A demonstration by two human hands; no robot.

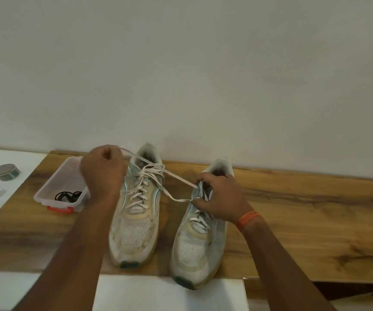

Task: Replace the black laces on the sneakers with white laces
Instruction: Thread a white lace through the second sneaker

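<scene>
Both sneakers [136, 212] wear white laces [172, 176]; left hand [103, 169] and right hand [220, 196] pinch ends (tying stage), tightening next.

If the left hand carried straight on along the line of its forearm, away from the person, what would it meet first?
Probably the wall behind the table's far edge; the left hand, gripping the white lace, looks raised above the clear container, though depth is unclear.

Bare wooden table [304, 221] right of sneakers [200, 241]; plastic container [53, 187] crowds their left.
</scene>
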